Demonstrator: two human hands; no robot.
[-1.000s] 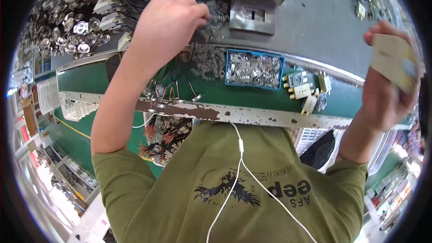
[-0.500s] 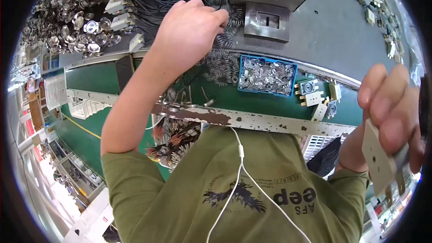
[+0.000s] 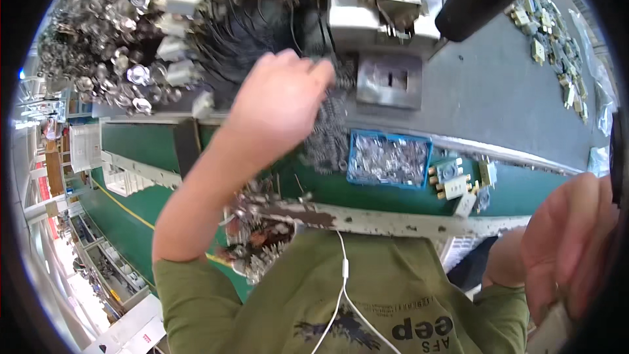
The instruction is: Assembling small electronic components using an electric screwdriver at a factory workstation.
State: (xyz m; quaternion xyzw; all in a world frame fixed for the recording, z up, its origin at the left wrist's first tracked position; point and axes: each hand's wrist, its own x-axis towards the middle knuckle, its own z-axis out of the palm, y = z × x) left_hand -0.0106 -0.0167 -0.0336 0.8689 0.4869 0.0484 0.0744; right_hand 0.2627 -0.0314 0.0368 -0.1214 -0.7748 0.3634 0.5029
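Note:
My left hand (image 3: 278,98) is over the heap of small coil springs (image 3: 327,128), beside the metal fixture block (image 3: 375,97). Its fingers are curled and closed, their tips hidden, and what they pinch, if anything, does not show. At the far right edge my right hand (image 3: 567,246) is closed on a cream plastic plug part (image 3: 555,324). That part is blurred, and the fingers and the dark picture rim partly cover it.
A blue tray (image 3: 386,184) of small metal clips sits near the bench edge. Several plug parts (image 3: 457,187) lie right of it. A press (image 3: 357,16) stands behind the fixture. Shiny metal discs (image 3: 98,59) and black cords (image 3: 246,42) pile up at left.
The view has tilted, so the bench sits lower in the picture. My right hand has gone down with the plug part, which shows less now. My left hand stays by the springs.

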